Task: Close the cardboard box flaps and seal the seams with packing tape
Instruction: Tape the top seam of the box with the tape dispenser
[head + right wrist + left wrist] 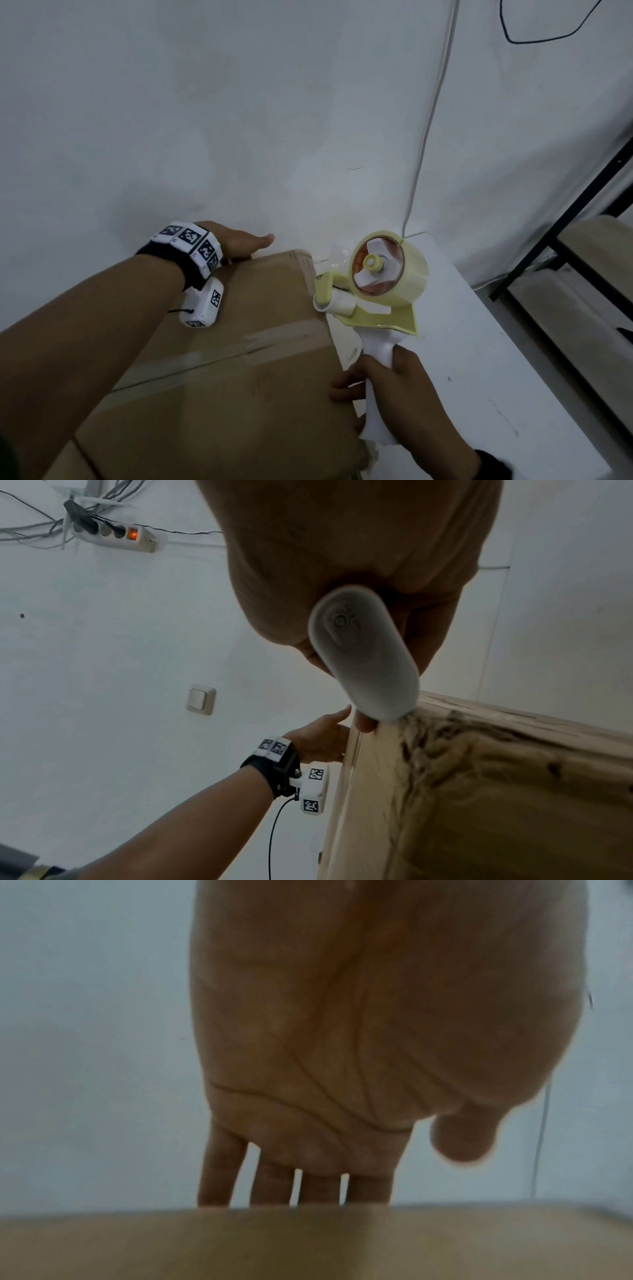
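The brown cardboard box (239, 394) lies with its top flaps down, and a strip of clear tape (284, 334) runs along the middle seam. My left hand (239, 245) rests at the box's far edge, thumb out to the right. In the left wrist view its palm (325, 1069) is flat and the straight fingers (318, 1188) drop behind the box edge (308, 1245). My right hand (394, 387) grips the white handle (378, 346) of the yellow tape dispenser (376, 274), upright at the box's right edge. The handle's butt (363, 653) fills the right wrist view, beside the box (479, 804).
The box sits on a white table (479, 359) against a white wall. A black-framed shelf (582, 274) stands to the right. A thin cable (428, 137) runs down the wall. A power strip (116, 534) and a light switch (201, 699) show on the wall.
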